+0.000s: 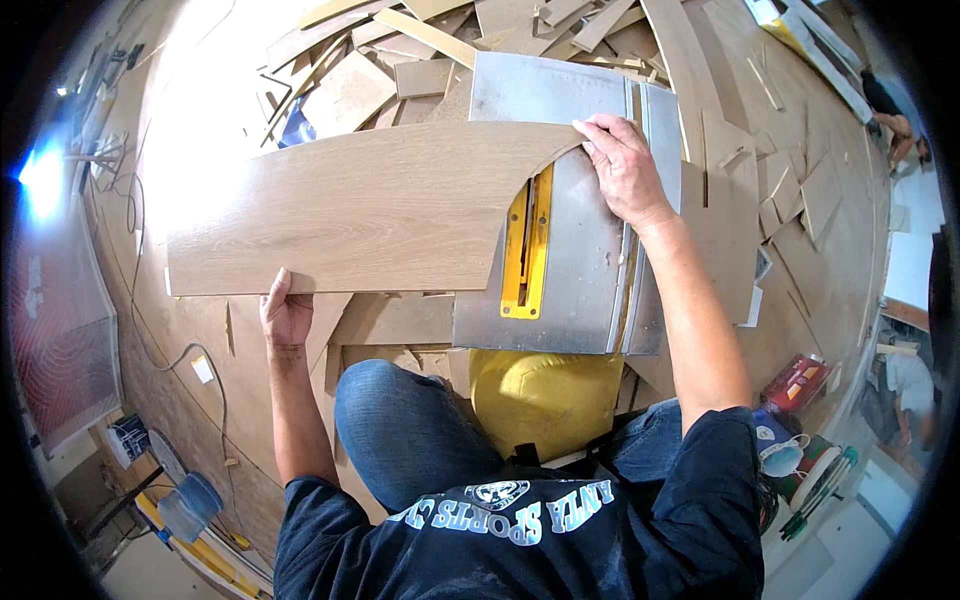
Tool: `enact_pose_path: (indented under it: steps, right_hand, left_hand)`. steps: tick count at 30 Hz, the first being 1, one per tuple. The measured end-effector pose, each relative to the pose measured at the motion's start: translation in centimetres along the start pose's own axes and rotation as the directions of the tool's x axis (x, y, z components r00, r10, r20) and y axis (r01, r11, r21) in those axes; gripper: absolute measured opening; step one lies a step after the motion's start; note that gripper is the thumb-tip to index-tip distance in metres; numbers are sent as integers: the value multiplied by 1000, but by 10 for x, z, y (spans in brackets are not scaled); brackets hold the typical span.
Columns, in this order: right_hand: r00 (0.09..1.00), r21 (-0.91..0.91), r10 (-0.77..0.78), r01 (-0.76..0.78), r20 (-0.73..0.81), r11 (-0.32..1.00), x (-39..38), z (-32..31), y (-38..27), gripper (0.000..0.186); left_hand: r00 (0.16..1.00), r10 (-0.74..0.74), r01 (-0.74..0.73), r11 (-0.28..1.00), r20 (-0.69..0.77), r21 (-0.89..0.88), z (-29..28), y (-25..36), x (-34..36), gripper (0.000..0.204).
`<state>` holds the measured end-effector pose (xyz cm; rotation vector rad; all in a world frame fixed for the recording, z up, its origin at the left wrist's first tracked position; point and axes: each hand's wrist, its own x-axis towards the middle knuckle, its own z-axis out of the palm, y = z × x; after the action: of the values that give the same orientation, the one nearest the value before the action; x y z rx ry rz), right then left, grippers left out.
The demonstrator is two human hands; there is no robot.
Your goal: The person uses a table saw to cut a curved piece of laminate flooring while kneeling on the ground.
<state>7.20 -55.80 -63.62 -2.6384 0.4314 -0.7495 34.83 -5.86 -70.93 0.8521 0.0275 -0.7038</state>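
A long wood-look floorboard [350,215] lies crosswise before me, its right end cut in a concave curve that tapers to a thin far tip. My left hand [288,312] is closed on the near edge toward the board's left end. At the far right tip, my right hand [628,170] pinches the board between thumb and fingers. The board's right part overlaps the grey metal top of a table saw [585,270]. Beside the curved cut shows the saw's yellow slotted insert [518,275], partly covered by the board. The saw's yellow body [545,400] stands between my knees.
Wood offcuts [345,95] are heaped beyond the saw, with more scraps [800,195] on the right. A cable [140,290] winds over the floor at left, near a bright lamp [42,175]. A red box [797,383] sits at lower right. Other people [897,130] appear at the right rim.
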Motion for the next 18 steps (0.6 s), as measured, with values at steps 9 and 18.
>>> enact_pose_path:
  steps: [9,18]
  right_hand:
    - [999,19,-39,39,3,999,0,3,-19,30]
    - [999,1,-36,36,7,999,-3,1,-3,32]
  left_hand:
    - [991,-28,34,999,133,-42,-18,18,-8,22]
    - [998,-4,3,1000,66,8,-4,10,-13,22]
